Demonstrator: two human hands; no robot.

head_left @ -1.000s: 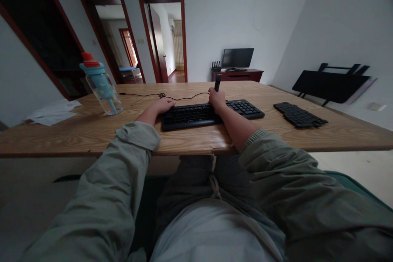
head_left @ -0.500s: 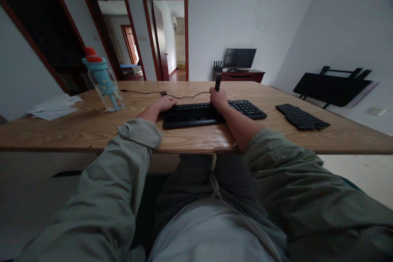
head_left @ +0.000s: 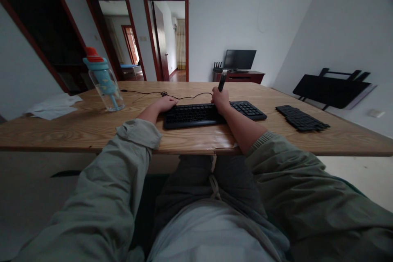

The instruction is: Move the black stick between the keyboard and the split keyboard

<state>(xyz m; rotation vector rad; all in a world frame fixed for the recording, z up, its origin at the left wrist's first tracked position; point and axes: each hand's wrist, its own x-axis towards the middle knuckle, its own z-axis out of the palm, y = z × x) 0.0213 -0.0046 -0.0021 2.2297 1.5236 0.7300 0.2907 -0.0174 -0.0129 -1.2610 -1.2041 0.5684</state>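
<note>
A black keyboard (head_left: pixel 196 115) lies on the wooden table (head_left: pixel 76 129) in front of me, its cable running off to the back left. My left hand (head_left: pixel 164 104) rests on the keyboard's left end, fingers curled over the edge. My right hand (head_left: pixel 220 101) sits over the keyboard's middle-right part, closed round a slim black tool (head_left: pixel 221 82) that sticks up and tilts to the right. What the tool's lower tip touches is hidden by the hand.
A clear bottle with a blue and red lid (head_left: pixel 103 84) stands at the left, with white paper (head_left: pixel 53 105) beyond it. A pile of black keycaps or a key sheet (head_left: pixel 301 118) lies at the right. A folded black table (head_left: pixel 331 88) leans on the right wall.
My right hand has shifted slightly right along the keyboard, and the black tool now leans more to the right. The left hand has stayed put.
</note>
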